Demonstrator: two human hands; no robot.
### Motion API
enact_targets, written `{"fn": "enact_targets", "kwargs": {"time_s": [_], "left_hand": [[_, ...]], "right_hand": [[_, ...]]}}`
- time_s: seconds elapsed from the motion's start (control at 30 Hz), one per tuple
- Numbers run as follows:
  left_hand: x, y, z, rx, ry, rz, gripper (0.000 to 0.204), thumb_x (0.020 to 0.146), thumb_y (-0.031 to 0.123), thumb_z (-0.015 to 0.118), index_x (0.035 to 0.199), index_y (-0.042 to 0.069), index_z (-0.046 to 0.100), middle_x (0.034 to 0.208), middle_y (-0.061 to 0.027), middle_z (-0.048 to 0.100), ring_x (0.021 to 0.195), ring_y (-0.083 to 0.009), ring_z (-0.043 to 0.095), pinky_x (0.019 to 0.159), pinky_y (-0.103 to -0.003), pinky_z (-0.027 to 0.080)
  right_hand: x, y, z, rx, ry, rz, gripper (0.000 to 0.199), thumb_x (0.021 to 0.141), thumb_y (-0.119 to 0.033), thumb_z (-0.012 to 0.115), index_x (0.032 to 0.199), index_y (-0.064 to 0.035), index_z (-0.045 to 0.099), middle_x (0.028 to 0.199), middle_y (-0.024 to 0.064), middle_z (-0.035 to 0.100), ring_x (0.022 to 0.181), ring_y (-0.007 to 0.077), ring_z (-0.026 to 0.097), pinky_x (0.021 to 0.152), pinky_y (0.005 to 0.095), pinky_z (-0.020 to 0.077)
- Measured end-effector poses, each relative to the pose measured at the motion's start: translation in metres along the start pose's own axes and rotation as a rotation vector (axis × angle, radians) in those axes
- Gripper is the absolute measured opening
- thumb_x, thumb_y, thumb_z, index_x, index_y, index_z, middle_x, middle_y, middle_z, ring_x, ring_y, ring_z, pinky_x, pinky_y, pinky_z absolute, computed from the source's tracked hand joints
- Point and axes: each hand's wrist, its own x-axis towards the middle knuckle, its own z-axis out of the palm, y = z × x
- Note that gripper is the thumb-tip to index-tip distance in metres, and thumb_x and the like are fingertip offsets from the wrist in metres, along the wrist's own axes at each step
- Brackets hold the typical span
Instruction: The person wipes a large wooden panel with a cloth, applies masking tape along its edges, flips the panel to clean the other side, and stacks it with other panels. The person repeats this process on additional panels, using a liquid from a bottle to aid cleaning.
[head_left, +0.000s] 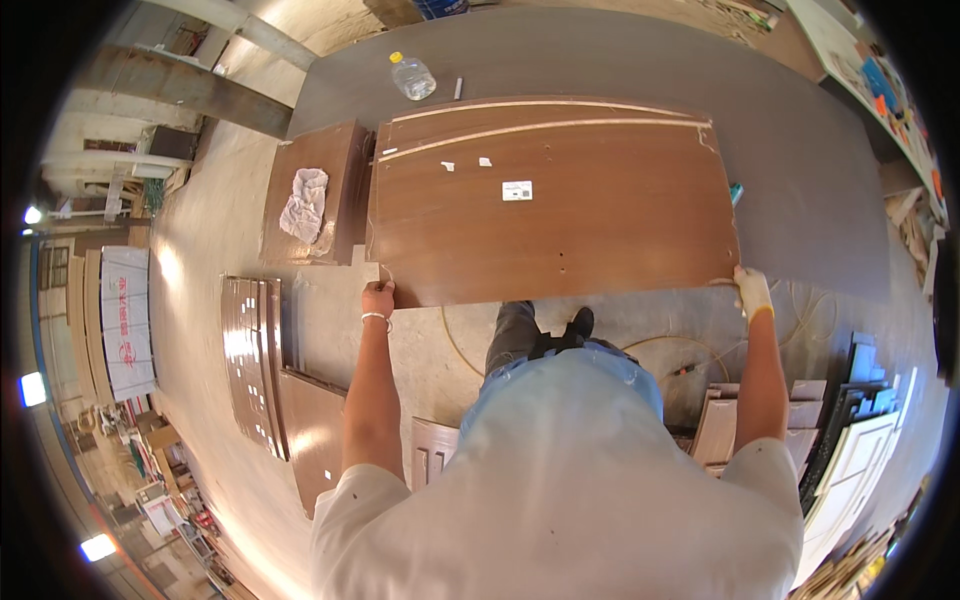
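A wide brown wooden panel (560,225) lies in front of me, on top of other brown panels whose pale edges show behind it. It bears a white label (517,190), small white stickers and a few drilled holes. My bare left hand (378,298), with a white band at the wrist, is closed on its near left corner. At the near right corner, my right hand (752,292) in a pale glove grips the panel too. The fingers of both hands are partly hidden at the edge.
The large grey table (810,190) holds a clear bottle with a yellow cap (412,76). Left of the panel, a crumpled cloth (304,205) rests on a brown panel stack (340,150). More panels (250,360) stand at lower left. A hose (690,338) crosses the floor; boards (850,460) lean at right.
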Motion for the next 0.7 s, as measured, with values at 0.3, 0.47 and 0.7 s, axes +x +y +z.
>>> {"fn": "enact_targets", "kwargs": {"time_s": [0.3,0.47,0.7], "left_hand": [[-0.035,-0.037,0.001,-0.268,0.029,-0.418,0.042,0.101,0.036,0.067,0.107,-0.004,0.076,0.097,-0.0139,0.077,0.084,-0.0199,0.071,0.086,-0.036,0.056],[-0.037,-0.022,-0.02,-0.236,-0.12,-0.543,0.054,0.097,0.045,0.07,0.135,0.006,0.07,0.12,-0.0148,0.073,0.097,-0.0271,0.072,0.064,-0.042,0.066],[-0.058,0.078,-0.17,-0.483,-0.105,-0.185,0.045,0.106,0.032,0.061,0.141,0.005,0.067,0.1,-0.0107,0.075,0.072,-0.0169,0.067,0.05,-0.032,0.053]], "right_hand": [[-0.065,0.072,0.016,0.508,-0.096,0.18,0.025,0.105,-0.025,0.06,0.107,-0.0016,0.069,0.082,-0.0004,0.066,0.054,0.0107,0.057,0.041,0.0279,0.0411],[-0.071,0.074,0.019,0.561,-0.048,-0.031,0.043,0.104,-0.015,0.061,0.145,-0.0018,0.06,0.098,0.0001,0.068,0.057,0.0078,0.056,0.046,0.0221,0.0441],[-0.101,0.002,-0.08,0.845,-0.122,-0.415,0.047,0.097,-0.011,0.062,0.142,0.0006,0.062,0.134,0.0092,0.068,0.097,0.0156,0.071,0.061,0.023,0.0558]]}}
